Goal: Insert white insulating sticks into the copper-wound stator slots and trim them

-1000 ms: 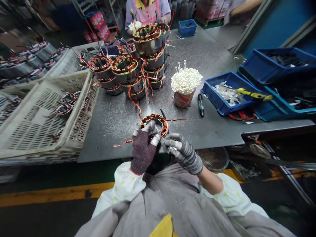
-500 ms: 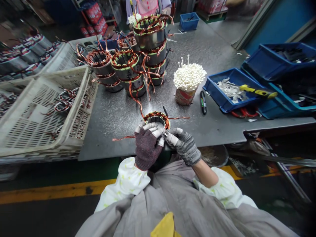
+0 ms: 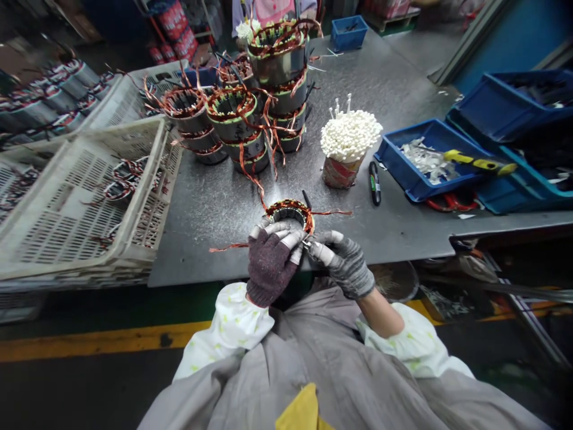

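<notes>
A ring-shaped stator with copper windings [image 3: 289, 210] lies near the front edge of the metal table [image 3: 201, 221]. My left hand [image 3: 274, 260], in a dark maroon glove with pale fingertips, has its fingers closed over the stator's near rim. At the rim's right side, my right hand [image 3: 342, 260] in a grey glove pinches a small pale piece, too small to identify. Copper leads stick out left and right of the stator, and a black sleeve rises at its back.
Stacked stators [image 3: 237, 119] stand behind. A cup of white sticks [image 3: 342, 170], a black marker [image 3: 375, 184] and a blue bin with a yellow-handled tool [image 3: 403, 173] are on the right. Plastic crates [image 3: 85, 203] flank the left. A person [image 3: 273, 9] is across the table.
The whole view has shifted slightly, so the table's objects appear a little further right. My right hand has moved slightly away from my left fingers, and a small pale tip shows between them.
</notes>
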